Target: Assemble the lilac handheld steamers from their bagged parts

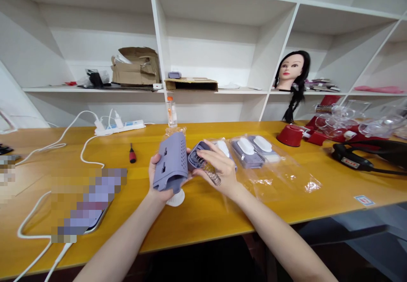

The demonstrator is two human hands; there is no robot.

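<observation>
My left hand [159, 180] is wrapped round a purple-grey plastic housing [171, 161] with rows of small holes and two slots, its open end toward me. Close to its right side is a smaller purple-grey part [194, 158] with a dark inside. My right hand [221, 167] has its fingers on this smaller part and on a metal coil spring [212, 177], which hangs out under the fingers. A white round piece [176, 199] lies on the table below the housing. Whether my left fingertips also touch the smaller part is hard to see.
Bagged purple-grey units with white tops [246, 146] lie to the right. A screwdriver [132, 154], a power strip [122, 127] and a blurred-out device [95, 201] with cables are at left. A bottle [171, 112] stands behind; red parts [290, 135] and a black tool [351, 157] are at right.
</observation>
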